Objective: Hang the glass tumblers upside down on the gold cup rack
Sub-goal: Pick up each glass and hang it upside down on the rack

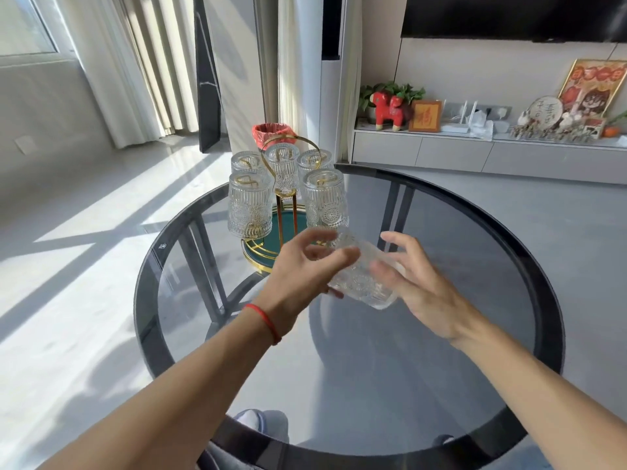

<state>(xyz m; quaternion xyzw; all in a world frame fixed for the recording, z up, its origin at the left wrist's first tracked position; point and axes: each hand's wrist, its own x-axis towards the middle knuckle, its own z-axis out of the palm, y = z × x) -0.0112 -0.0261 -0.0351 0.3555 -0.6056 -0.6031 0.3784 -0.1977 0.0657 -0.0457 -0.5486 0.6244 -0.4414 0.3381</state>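
Observation:
The gold cup rack (286,212) stands on a round green tray (261,256) at the far left of the table. Several embossed glass tumblers hang upside down on it, among them a front left tumbler (250,205) and a front right tumbler (325,198). One more glass tumbler (363,279) is tilted in the air just in front of the rack, its base toward me at lower right. My left hand (298,269) holds its left side with the fingers curled. My right hand (417,286) grips its right side, fingers partly spread.
The round smoked-glass table (373,368) has a dark rim (146,290). A red-lined bin (271,134) stands on the floor behind the rack. A TV cabinet with ornaments (475,144) runs along the right wall. My feet show under the glass.

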